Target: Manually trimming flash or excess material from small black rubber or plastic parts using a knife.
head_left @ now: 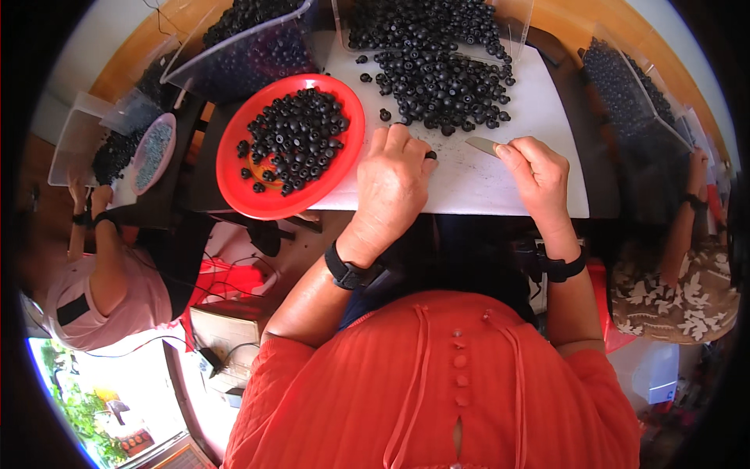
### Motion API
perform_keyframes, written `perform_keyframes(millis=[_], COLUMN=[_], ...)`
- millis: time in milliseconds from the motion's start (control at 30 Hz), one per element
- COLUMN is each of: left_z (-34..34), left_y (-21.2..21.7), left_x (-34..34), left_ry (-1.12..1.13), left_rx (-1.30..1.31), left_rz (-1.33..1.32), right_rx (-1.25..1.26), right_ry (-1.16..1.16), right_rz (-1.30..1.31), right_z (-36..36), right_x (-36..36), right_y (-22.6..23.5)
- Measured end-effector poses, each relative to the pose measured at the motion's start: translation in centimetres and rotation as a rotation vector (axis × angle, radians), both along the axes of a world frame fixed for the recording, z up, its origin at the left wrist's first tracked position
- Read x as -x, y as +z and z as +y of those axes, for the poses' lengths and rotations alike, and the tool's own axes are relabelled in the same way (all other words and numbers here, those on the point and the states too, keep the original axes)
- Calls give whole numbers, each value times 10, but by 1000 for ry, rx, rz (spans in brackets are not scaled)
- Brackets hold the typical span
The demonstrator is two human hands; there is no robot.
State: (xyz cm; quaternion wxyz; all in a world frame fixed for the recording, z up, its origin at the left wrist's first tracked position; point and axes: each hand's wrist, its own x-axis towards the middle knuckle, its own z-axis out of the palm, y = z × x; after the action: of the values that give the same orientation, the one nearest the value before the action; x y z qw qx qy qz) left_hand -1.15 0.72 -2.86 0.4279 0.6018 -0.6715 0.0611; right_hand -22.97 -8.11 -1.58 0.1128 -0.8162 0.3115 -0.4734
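Note:
My left hand (394, 181) rests knuckles-up on the white sheet (539, 117), pinching a small black ring-shaped part (430, 155) at its fingertips. My right hand (537, 176) grips a small flat metal blade (483, 145) whose tip points left toward that part. Just beyond both hands lies a big heap of black round parts (441, 78). A red plate (273, 199) holding more of the same black parts sits to the left of my left hand.
Clear plastic bins (250, 47) full of black parts stand at the back left and far right (625, 86). A person in a pink top (109, 297) works at the left, another in a floral top (687, 289) at the right. Boxes and cables lie below the table.

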Motion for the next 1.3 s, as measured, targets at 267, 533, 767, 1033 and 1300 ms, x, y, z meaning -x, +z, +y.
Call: perform_keyframes(millis=[267,533,767,1033,1300], left_z=[4,6,5,5,6], left_y=[1,2,-1,0,-2], left_x=[-2,-4,-3,-1,-2], left_ry=[7,-24,-24,-54,2], left_rx=[-37,-55,-38,-11,-15], left_rz=[13,15,-17,-44,-86], right_rx=[44,163,197,206,179], right_ry=[11,65,22,-25,-2], right_rz=[-5,-30,-1,66,74], right_z=[-1,0,-4,-5,0], right_x=[-1,3,3,5,3], right_y=[-2,-4,-7,-10,-8])
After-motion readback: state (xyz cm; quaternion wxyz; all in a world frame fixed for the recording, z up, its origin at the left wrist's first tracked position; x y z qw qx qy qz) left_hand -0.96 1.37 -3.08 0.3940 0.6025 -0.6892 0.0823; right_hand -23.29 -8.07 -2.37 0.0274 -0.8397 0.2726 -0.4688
